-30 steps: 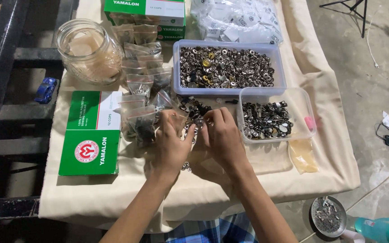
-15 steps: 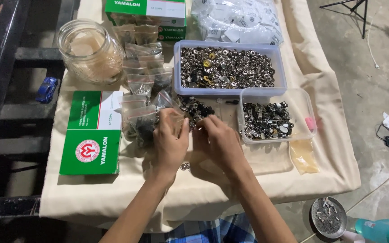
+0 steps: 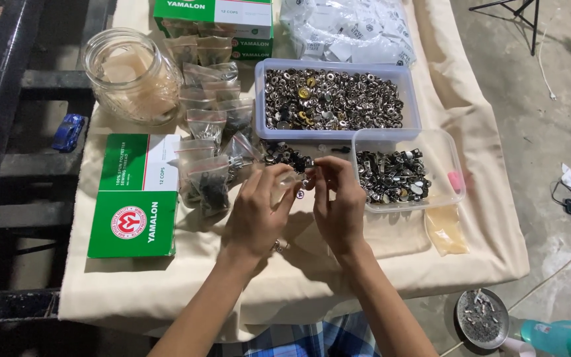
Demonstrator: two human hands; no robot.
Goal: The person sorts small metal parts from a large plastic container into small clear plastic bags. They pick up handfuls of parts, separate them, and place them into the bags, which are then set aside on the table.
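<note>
Underneath, cream cloth (image 3: 470, 218) over table; bare concrete floor (image 3: 530, 119) alongside.

Green-and-white box (image 3: 137, 198) at 9 o'clock; silvery fasteners (image 3: 328, 99) in pale lavender tub (image 3: 404, 73) at 12; cream cloth (image 3: 391, 264); blue toy car (image 3: 69, 131).

1. Small clear zip bag (image 3: 284, 180): pinched at the left hand (image 3: 257, 210) fingertips, mouth toward the right hand (image 3: 340, 201); crumpled, contents unclear.
2. Small metal fastener (image 3: 306, 183): silvery, round, held between the right hand's fingertips, touching or just beside the bag mouth, between both hands.
</note>
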